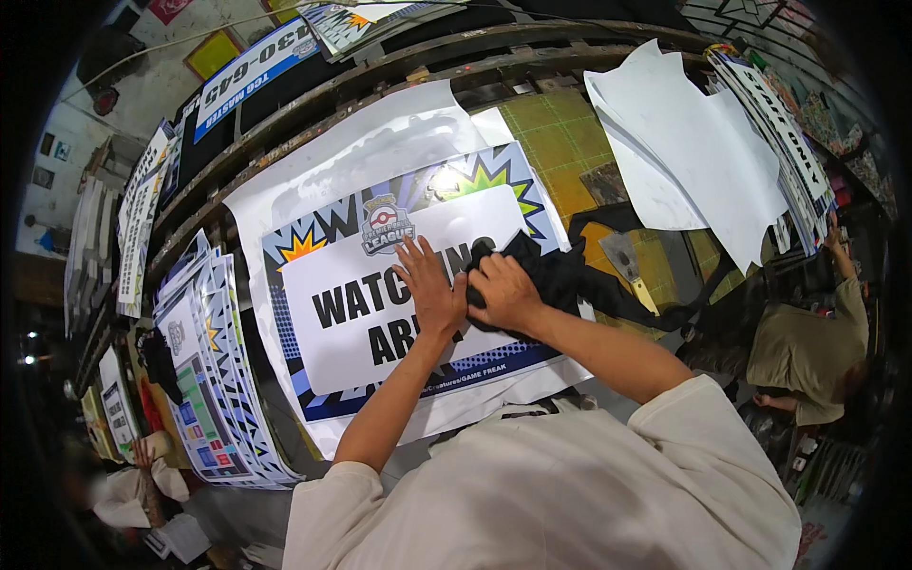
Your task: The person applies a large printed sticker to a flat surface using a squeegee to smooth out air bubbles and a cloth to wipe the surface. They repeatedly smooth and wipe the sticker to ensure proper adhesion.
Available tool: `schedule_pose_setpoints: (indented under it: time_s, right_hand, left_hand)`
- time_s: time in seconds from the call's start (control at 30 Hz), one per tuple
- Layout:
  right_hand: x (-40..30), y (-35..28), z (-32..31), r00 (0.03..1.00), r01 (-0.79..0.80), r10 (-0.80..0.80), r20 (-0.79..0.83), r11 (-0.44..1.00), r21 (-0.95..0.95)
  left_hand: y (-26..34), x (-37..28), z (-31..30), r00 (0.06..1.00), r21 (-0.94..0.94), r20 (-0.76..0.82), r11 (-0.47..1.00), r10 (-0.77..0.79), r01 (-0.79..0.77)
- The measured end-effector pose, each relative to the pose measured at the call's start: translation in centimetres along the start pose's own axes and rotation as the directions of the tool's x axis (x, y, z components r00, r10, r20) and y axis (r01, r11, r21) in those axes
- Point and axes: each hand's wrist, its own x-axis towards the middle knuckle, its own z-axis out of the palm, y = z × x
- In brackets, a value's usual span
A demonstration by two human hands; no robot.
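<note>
A printed sign board [335,285] with a white panel, large black lettering and a starburst border lies on white backing paper [256,221] before me. My left hand [429,285] rests with its fingers spread on the board's middle, holding nothing. Just right of it, thumbs close together, my right hand [504,288] grips a bunched black cloth [552,278] against the board. The cloth trails right, off the board, in a long dark strip.
A scraper [630,271] lies on a yellow-green gridded mat [556,135]. Loose white sheets [684,142] and stacked signs [791,135] stand at the right. More printed boards [214,370] are piled at the left. One person [809,349] is at the far right, another [135,491] at lower left.
</note>
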Motion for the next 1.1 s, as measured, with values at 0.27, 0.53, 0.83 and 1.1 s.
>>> schedule_pose_setpoints:
  time_s: [0.27, 0.53, 0.83, 1.1]
  right_hand:
    - [-2.6, -1.7, 0.1, 0.999, 0.020, -0.021, 0.034, 0.999, 0.046]
    - [3.0, -1.5, 2.4, 0.982, -0.100, 0.101, 0.157, 0.995, -0.012]
    - [8.9, 1.0, 4.6, 0.983, -0.181, 0.182, 0.024, 0.983, -0.043]
    - [14.0, 4.9, 4.8, 0.977, -0.212, 0.210, -0.031, 0.975, -0.065]
  left_hand:
    - [-0.5, -0.1, -0.3, 1.000, -0.172, -0.008, 0.985, -0.014, 0.012]
    - [-1.1, -0.9, -0.6, 0.985, -0.497, -0.109, 0.866, -0.137, 0.065]
    - [-0.9, -0.7, -0.8, 0.982, -0.481, -0.163, 0.877, -0.092, 0.002]
    - [-0.6, -1.1, -1.3, 0.986, -0.477, -0.118, 0.878, -0.119, 0.048]
